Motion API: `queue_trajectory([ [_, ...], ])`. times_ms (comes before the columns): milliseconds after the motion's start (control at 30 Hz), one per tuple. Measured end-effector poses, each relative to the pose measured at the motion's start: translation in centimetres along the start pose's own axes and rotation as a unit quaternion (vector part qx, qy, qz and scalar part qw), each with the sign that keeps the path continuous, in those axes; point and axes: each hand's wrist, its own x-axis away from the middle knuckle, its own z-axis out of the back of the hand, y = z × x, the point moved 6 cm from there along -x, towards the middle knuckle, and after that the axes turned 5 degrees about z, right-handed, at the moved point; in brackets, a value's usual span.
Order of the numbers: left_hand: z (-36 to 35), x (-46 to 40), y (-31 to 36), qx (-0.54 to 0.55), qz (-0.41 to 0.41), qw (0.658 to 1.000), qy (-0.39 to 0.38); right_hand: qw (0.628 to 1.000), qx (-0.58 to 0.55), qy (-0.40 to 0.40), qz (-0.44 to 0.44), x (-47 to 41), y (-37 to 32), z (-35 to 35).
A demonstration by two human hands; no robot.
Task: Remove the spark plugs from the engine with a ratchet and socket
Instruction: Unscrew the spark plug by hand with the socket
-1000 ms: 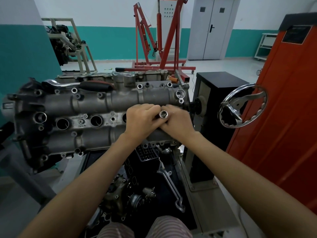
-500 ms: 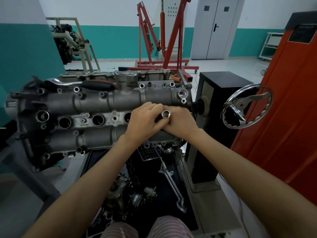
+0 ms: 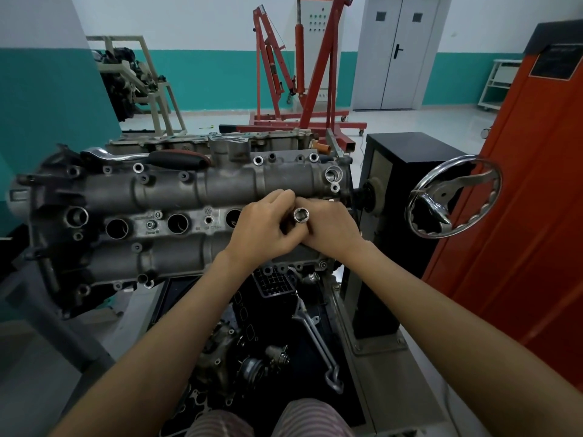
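even, soft indoor light; glare on the chrome spoked handwheel (image 3: 454,197); wide-angle bending at edges; mild blur, faint shadows.

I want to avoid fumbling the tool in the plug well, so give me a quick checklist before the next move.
1. Socket held: ok, left hand and right hand both grip it.
2. Socket's open end visible and empty: ok.
3. Socket seated on a spark plug: cannot tell, hands hide the well.
4. Ratchet attached: not ok, it lies on the engine's far edge.
5. Other wells open: ok.
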Motion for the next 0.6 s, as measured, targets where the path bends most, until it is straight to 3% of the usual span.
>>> queue_trajectory([
  [333,-0.2,0.1,-1.2,-0.010,0.042,0.999,0.021,0.999,-0.013,0.035,-0.025,0.2,0.0,0.4],
  [500,-0.1,0.4,-0.3,-0.032,0.007,0.999,0.021,1.000,0.004,-0.015,-0.018,0.0,0.4,-0.4],
  [600,-0.1,0.5,-0.1,-0.050,0.011,0.999,0.018,1.000,0.010,-0.007,-0.021,0.0,0.6,-0.4],
])
